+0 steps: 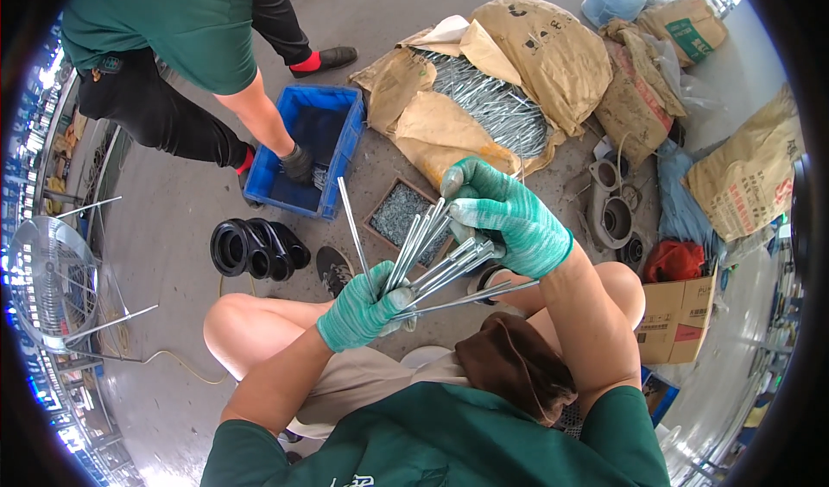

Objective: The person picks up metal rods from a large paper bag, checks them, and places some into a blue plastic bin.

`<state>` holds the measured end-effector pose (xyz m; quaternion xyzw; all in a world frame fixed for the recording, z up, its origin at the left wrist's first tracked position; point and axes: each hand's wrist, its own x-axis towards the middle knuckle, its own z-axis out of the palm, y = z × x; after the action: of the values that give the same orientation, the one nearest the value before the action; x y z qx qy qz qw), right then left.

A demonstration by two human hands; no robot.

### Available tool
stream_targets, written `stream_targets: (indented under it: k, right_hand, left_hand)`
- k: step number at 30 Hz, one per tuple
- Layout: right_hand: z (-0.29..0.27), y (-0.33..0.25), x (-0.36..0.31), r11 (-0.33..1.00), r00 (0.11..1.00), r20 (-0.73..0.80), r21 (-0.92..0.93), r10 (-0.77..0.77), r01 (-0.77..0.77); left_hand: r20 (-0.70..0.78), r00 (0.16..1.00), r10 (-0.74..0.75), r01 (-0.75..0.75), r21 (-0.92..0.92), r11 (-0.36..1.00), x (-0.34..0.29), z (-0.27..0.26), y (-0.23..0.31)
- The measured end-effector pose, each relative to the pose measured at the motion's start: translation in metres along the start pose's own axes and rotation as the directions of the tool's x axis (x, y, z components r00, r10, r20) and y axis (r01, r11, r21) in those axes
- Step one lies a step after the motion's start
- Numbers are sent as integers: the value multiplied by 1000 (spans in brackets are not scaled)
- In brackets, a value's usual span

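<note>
My left hand (356, 313), in a green-white knit glove, is closed round a fanned bunch of long, thin metal rods (418, 247) above my lap. Some rods have thicker ends; one tilts up to the left, apart from the others. My right hand (515, 228), gloved the same way, has its thumb and fingers closed at the upper ends of the bunch. Its palm side is partly hidden, so how many rods it grips does not show. Beyond the hands, an opened brown paper sack (449, 129) holds a heap of similar rods (492, 103).
A shallow box of small metal parts (401, 213) sits on the floor before me. A co-worker's dark-gloved hand (297, 164) reaches into a blue crate (345, 150). Black rings (231, 247) lie left, a fan (53, 280) farther left; a metal casting (609, 215) and carton (669, 319) stand right.
</note>
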<state>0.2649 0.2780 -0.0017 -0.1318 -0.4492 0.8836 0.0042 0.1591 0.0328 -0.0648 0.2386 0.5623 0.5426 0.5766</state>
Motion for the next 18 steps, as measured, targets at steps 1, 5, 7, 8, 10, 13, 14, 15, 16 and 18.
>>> stream_targets:
  k: [1, 5, 7, 8, 10, 13, 14, 15, 16, 18]
  right_hand:
    - [-1, 0, -1, 998, 999, 49, 66, 12, -16]
    - [-1, -7, -6, 997, 997, 50, 57, 51, -54]
    - [-4, -9, -8, 998, 996, 66, -36, 61, -58]
    - [-4, -13, -9, 995, 997, 63, -90, 52, -47]
    - [-4, -16, -8, 987, 999, 28, -157, 24, -20]
    - [-6, -16, -10, 988, 999, -26, -151, -36, 31]
    - [-7, -17, -9, 988, 997, -16, -135, -77, 74]
    - [-8, -18, -8, 986, 993, -7, -119, -119, 117]
    - [-9, -17, -6, 981, 985, -9, -90, -175, 173]
    - [-4, -23, -7, 972, 979, 1, -120, -205, 203]
  left_hand:
    - [-9, 1000, 4, -4, -41, 999, 0, 0, 0]
    - [-48, 999, 8, -13, -102, 995, -2, -1, 4]
    - [-15, 1000, 12, -14, -137, 991, -1, -4, -2]
    - [-8, 1000, 13, -14, -129, 992, -1, -4, -3]
    - [-8, 1000, 9, -10, -160, 987, -1, 0, 0]
    - [15, 1000, 15, -13, -139, 990, 0, -1, 1]
    - [11, 1000, 15, -14, -140, 990, -1, -1, 1]
    - [6, 1000, 17, -16, -137, 991, -3, -1, 0]
    - [3, 1000, 22, -21, -134, 991, -4, 0, -1]
    - [18, 999, 40, -37, -129, 991, -2, 3, 0]
